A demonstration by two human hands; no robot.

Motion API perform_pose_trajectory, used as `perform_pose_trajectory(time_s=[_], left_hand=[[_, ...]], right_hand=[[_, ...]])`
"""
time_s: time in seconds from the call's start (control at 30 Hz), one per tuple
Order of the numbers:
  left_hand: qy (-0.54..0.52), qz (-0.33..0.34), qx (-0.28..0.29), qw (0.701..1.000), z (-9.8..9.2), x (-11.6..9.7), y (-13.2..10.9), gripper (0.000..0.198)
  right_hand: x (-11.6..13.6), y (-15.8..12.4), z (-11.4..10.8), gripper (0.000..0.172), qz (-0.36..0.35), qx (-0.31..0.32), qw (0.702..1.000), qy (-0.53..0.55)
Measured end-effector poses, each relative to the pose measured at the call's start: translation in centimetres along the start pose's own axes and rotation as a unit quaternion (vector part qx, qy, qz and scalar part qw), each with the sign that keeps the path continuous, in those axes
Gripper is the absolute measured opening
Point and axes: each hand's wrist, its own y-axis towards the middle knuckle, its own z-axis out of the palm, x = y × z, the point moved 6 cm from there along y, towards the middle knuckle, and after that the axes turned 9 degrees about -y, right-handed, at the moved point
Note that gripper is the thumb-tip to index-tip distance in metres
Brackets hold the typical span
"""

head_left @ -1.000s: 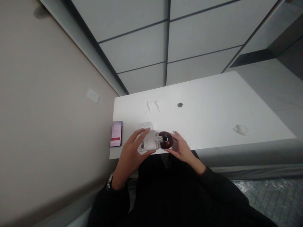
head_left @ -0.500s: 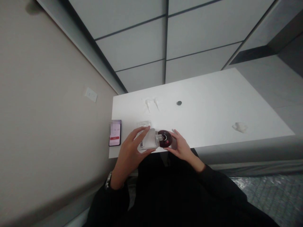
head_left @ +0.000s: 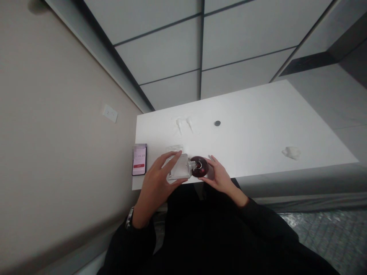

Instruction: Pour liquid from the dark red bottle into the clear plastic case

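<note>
My left hand [head_left: 163, 173] is closed around a clear square bottle [head_left: 180, 168], tipped on its side with its neck pointing right. The neck meets the mouth of a dark red-brown round bottle [head_left: 198, 170], which my right hand [head_left: 219, 173] grips from the right side. Whether liquid passes between the two bottles I cannot make out. Just behind the clear bottle lies a clear flat object [head_left: 174, 148], partly hidden by my left fingers. Farther back, two white pump heads [head_left: 184, 124] with thin tubes rest on the table.
A phone [head_left: 139, 159] with a lit screen lies at the left edge of the white table [head_left: 252, 126]. A round grey cable-hole cover [head_left: 217, 123] is set near the middle. Toward the right lies a crumpled white tissue [head_left: 291, 152]. A wall with a socket [head_left: 110, 113] borders the left side.
The view has shifted very slightly. Both hands keep their hold, and the bottles stay neck to mouth with no other clear difference.
</note>
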Motion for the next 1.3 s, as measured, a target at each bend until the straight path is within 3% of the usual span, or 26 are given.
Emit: perform_pose_trajectory(time_s=[0.57,0.9,1.3], left_hand=[[0.037,0.018,0.0,0.999,-0.8,-0.8,0.5,0.079],[0.056,0.028,0.01,0.998,-1.1,-1.4,0.8,0.079],[0.086,0.053,0.016,0.995,-1.2,-2.1,1.1,0.075]], right_hand=[[-0.6,-0.6,0.2,0.084,-0.021,-0.029,0.999,-0.011],[-0.3,-0.2,0.0,0.078,0.004,0.0,1.0,0.0],[-0.5,-0.4,0.0,0.082,-0.003,-0.016,1.0,0.006]])
